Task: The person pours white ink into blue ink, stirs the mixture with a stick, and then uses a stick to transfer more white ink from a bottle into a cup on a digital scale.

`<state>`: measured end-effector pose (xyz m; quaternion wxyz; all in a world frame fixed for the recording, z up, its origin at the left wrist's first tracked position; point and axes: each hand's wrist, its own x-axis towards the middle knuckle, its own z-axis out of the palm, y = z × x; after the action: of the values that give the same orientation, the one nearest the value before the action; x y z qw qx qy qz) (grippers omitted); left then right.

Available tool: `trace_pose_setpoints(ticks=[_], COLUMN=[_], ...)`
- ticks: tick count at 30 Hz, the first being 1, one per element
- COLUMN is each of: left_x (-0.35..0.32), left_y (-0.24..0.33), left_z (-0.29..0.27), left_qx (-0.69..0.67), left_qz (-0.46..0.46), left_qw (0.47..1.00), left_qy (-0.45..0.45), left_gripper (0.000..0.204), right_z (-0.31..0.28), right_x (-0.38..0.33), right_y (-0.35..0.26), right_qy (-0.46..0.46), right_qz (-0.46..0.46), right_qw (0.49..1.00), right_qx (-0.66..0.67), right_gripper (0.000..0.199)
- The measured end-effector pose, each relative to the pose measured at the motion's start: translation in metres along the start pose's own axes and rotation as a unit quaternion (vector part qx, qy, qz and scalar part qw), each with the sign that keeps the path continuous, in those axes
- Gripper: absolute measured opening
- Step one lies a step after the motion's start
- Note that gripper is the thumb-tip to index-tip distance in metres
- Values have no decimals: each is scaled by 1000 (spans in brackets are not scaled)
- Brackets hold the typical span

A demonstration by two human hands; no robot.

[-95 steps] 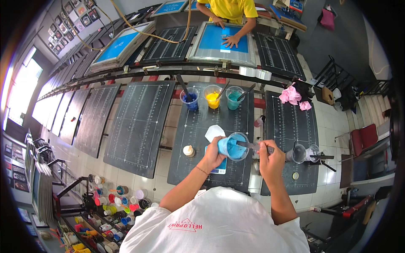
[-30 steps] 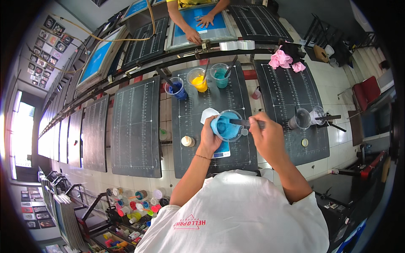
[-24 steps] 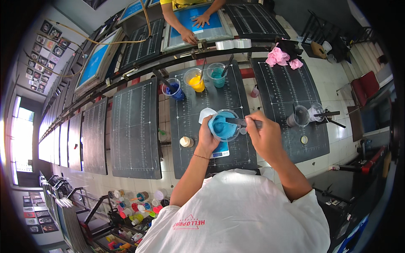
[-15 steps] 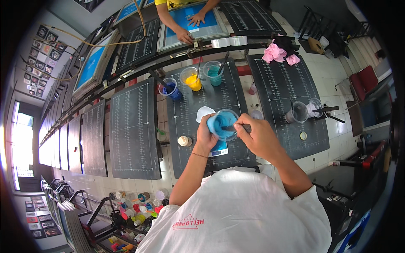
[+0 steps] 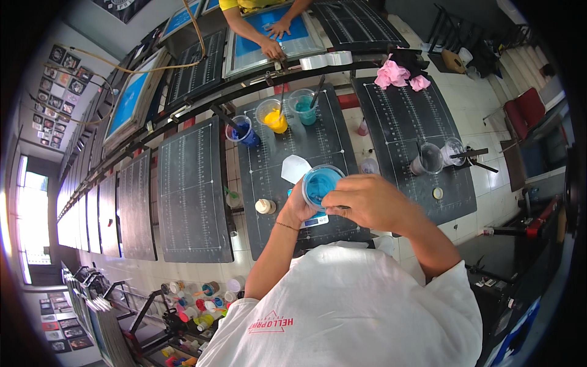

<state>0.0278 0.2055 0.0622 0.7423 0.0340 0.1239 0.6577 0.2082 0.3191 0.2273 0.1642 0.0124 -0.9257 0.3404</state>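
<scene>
My left hand is wrapped round the side of a clear plastic cup with light blue paint in it, held above the board. My right hand is closed over the cup's near right rim, gripping a dark stirring stick that it mostly hides. Partly under the cup and my left hand lies a small digital scale. A white angular piece rests just beyond the cup, and a small cream bottle stands left of my left hand.
Cups of dark blue, yellow and teal paint stand farther back on the black board. More cups and pink cloth are on the right board. Across the rail, a person's hands work on a screen frame.
My right hand has turned over and moved down toward the cup's near side, covering the stick. The cup is tilted differently. The other person's hands have shifted slightly.
</scene>
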Motion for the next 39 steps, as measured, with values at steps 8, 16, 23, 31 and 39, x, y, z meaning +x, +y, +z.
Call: trace_pose_setpoints(ticks=[8,16,23,31,39], left_x=[1,1,-4,-2,11], left_y=[14,8,17,14,18], left_z=[9,3,14,6,-18], left_qx=[86,35,118,139,87], left_qz=[-26,10,-71,25,128], left_qw=[986,998,984,986,981], left_qy=[138,45,110,87,121], left_gripper=[43,50,51,45,44], right_z=[-14,-25,-33,-28,2], right_x=[11,6,4,6,-7], right_y=[-2,-13,-14,-15,-8], right_qy=[58,-3,-195,-11,69], right_qz=[94,7,-22,35,108], right_qw=[981,997,979,998,989], right_qx=[-158,-75,-50,-58,-76], right_gripper=[8,10,13,17,13])
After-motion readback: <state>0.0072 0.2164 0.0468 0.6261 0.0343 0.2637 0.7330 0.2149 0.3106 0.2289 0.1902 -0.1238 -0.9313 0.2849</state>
